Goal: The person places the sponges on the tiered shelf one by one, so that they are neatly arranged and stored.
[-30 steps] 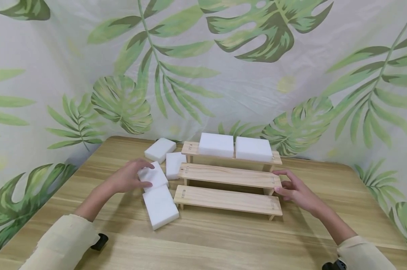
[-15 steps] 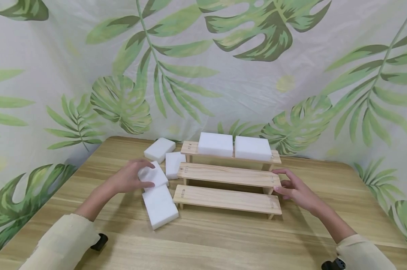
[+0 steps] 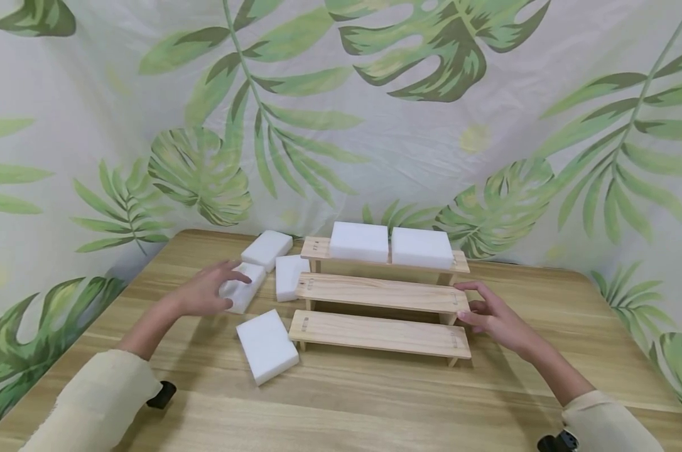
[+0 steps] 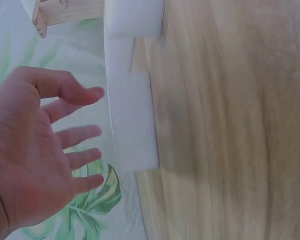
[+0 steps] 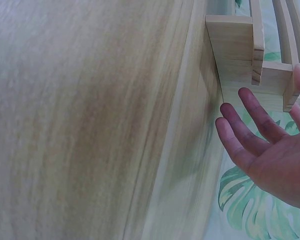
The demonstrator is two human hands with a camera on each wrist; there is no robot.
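Leafy sheet (image 3: 403, 157) behind a wood table (image 3: 375, 408). Left hand (image 3: 202, 292) has its fingers spread at a white block (image 3: 243, 294) left of the shelves (image 3: 383, 336); can't tell if they touch. Looks like foam, so probably light, squishy, easily dented; grab it by the sides. Right hand (image 3: 496, 320) pinches the middle shelf (image 3: 380, 292) end, other fingers apart. Shelf marks (image 3: 305, 324) too tiny to read.

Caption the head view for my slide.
Left hand over a white rectangular foam-like block; right hand at the right end of a three-tiered pale wooden stand.
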